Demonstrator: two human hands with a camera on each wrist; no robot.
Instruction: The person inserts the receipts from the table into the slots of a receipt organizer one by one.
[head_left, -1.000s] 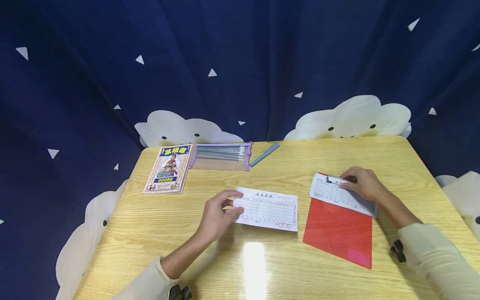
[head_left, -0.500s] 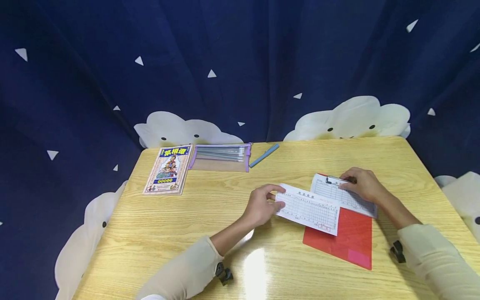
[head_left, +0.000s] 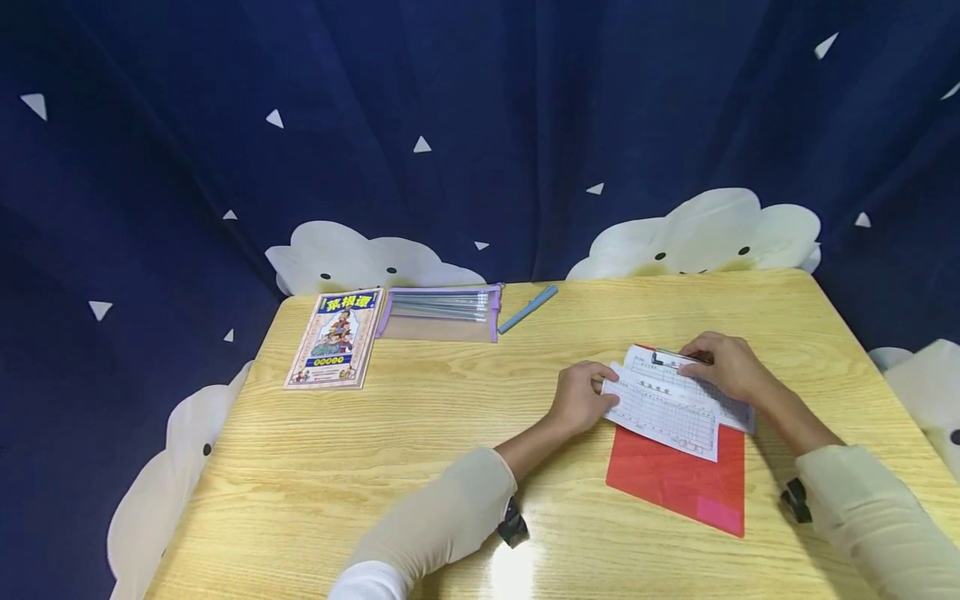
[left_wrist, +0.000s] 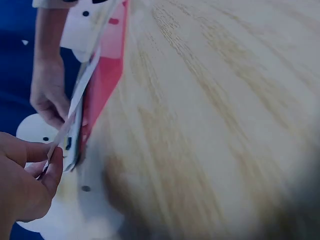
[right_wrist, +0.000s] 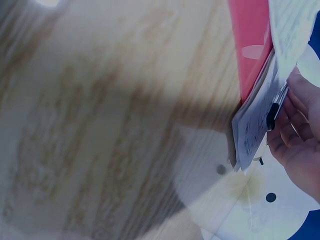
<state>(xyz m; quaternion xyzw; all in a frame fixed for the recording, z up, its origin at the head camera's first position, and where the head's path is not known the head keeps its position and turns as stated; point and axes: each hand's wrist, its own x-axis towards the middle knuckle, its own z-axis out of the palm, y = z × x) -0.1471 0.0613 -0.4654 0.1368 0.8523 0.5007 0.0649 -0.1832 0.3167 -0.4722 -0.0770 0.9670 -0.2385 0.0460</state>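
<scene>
Between thumb and fingers, my left hand [head_left: 581,400] pinches the left end of a white printed receipt slip [head_left: 660,421]. That slip lies slantwise over a red clipboard [head_left: 660,479] and overlaps the receipt slips [head_left: 738,414] at the board's top. My right hand [head_left: 726,367] grips the metal clip [head_left: 667,358] at the board's upper edge, thumb on the near side. In the right wrist view, the clip's black end [right_wrist: 272,116] shows beside the fingers, over a layered stack of slips [right_wrist: 250,127]. From the left wrist, the held slip [left_wrist: 80,92] appears almost edge-on.
An illustrated booklet [head_left: 335,337] lies at the table's far left. Beside it are a clear pencil pouch [head_left: 442,329] with purple edging and a blue pen [head_left: 528,309]. A dark blue curtain [head_left: 480,125] hangs behind the wooden table [head_left: 337,467].
My left hand has carried the receipt slip rightward from the bare table onto the red clipboard, over the slips there. My right hand has stayed at the clip.
</scene>
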